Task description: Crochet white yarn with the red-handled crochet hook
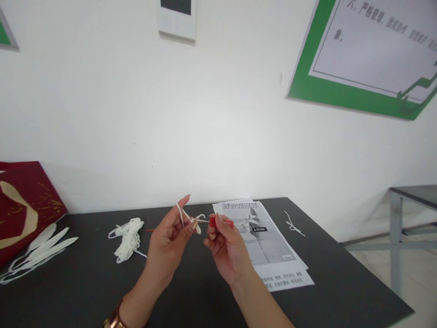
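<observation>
My left hand (169, 243) pinches a small white crochet piece (194, 224) between thumb and fingers, and white yarn loops over its raised index finger. In my right hand (228, 248) is a crochet hook (212, 222) with a red handle. Its thin shaft points left and meets the yarn at the left fingertips. Part of the handle is hidden by the fingers. Left of my left hand lies a loose bundle of white yarn (129, 240), with a strand running toward that hand. A thin red-orange thing (149, 230) shows partly behind the left hand.
Printed sheets (276, 261) lie under and beyond my right hand. A short knotted white yarn piece (293, 228) is farther right. Several white petal-shaped pieces (47, 246) lie at the left beside a dark red bag (19, 209). The black table (329, 287) meets a white wall.
</observation>
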`<state>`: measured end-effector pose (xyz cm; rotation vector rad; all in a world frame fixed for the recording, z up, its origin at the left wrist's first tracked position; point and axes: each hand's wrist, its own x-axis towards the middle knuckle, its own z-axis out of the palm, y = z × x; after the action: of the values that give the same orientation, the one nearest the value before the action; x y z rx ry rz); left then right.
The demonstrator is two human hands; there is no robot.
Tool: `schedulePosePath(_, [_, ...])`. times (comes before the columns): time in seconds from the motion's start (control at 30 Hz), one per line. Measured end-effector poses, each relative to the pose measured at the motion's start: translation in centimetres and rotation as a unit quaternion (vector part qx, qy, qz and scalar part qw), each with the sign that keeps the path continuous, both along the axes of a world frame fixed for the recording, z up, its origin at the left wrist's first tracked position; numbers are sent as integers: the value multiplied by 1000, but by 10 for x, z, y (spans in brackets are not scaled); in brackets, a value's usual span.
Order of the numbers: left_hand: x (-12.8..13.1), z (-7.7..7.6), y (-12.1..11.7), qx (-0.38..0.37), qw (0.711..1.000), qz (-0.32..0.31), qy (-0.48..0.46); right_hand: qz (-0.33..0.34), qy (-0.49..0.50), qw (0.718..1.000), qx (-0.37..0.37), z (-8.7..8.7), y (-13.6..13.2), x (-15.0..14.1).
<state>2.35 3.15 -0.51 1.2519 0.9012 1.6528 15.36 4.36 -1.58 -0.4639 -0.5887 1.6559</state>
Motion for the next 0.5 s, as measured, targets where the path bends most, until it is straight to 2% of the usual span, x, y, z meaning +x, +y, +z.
schedulePosePath(0.3, [1,5,-3,-64,996,-16,-52,-24,-31,999,31,6,-2,-2])
schedulePosePath(0.5, [3,7,-4,-94,991,-59,-72,-58,-26,997,35,2,0,-3])
